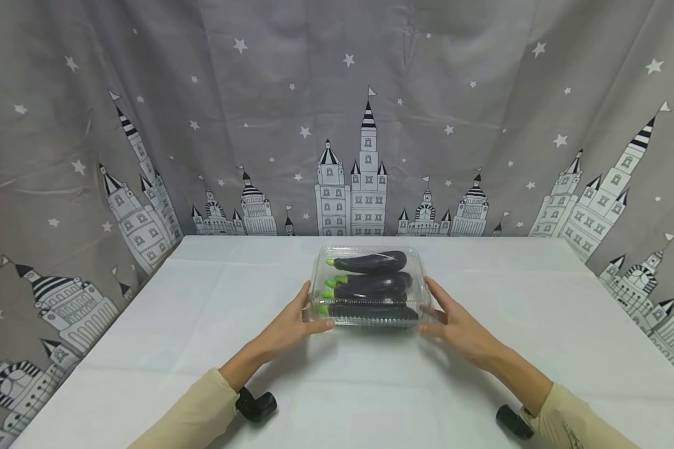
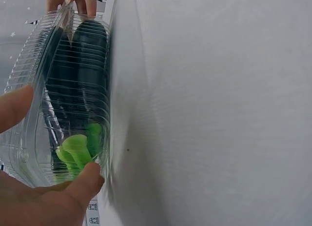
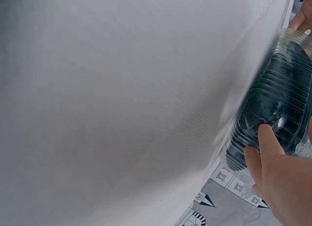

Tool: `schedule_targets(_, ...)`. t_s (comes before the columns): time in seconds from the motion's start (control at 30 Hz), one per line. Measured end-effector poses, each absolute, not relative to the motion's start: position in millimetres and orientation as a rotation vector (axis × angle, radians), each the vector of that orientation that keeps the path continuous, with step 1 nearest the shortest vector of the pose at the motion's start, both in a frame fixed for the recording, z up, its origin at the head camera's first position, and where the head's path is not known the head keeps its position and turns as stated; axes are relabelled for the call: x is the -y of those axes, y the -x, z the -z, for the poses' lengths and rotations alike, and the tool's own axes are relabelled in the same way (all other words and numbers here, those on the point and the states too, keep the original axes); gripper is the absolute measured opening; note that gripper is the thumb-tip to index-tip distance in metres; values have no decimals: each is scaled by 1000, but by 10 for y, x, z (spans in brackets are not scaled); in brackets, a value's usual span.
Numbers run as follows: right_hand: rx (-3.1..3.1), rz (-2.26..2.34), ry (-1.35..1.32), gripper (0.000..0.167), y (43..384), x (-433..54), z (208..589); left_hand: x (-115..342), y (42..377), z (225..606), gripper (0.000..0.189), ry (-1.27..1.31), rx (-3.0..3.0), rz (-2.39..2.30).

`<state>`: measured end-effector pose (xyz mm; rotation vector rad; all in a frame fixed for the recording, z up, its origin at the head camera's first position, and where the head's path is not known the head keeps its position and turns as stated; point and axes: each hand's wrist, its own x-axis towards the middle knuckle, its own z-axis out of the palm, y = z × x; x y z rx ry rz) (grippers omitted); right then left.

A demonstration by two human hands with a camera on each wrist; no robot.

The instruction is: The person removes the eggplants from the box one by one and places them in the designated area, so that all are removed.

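Observation:
A clear plastic clamshell box (image 1: 371, 322) with ribbed sides stands in the middle of the table, its lid down. Several dark purple eggplants (image 1: 376, 262) lie side by side inside, their green stems (image 2: 75, 145) pointing left. My left hand (image 1: 286, 327) holds the box's left end, thumb along the front and fingers at the side. At the opposite end my right hand (image 1: 460, 327) grips the box, its thumb near the front corner. In the right wrist view, fingertips press against the ribbed wall over the dark eggplants.
A white cloth covers the table (image 1: 247, 274). Behind and along both sides hangs a grey curtain (image 1: 444, 56) printed with castles and stars. A black device sits at my left wrist (image 1: 255, 405), and another (image 1: 513, 423) at my right.

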<state>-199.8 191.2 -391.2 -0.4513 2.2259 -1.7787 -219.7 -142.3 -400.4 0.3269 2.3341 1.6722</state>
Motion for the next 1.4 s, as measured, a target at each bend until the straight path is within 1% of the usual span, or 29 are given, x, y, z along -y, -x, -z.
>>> schedule_targets(0.27, -2191, 1803, 465, 92, 2018, -1911, 3905, 1429, 2206, 3988, 102, -356, -2331, -1678)
schedule_targets(0.5, -2182, 1795, 445, 92, 2007, -1904, 3913, 1421, 2212, 3997, 99, -325, -2356, -1665)
schedule_targets(0.77, -2207, 1787, 487, 88, 2003, -1903, 3900, 1408, 2220, 3985, 98, -315, -2364, -1671)
schedule_targets(1.17, -2247, 1748, 421, 99, 1997, -1898, 3898, 1403, 2199, 3984, 94, -292, -2347, -1690)
schedule_targets(1.4, -2224, 1754, 425, 99, 2009, -1915, 3898, 1420, 2203, 3999, 88, -334, -2300, -1728)
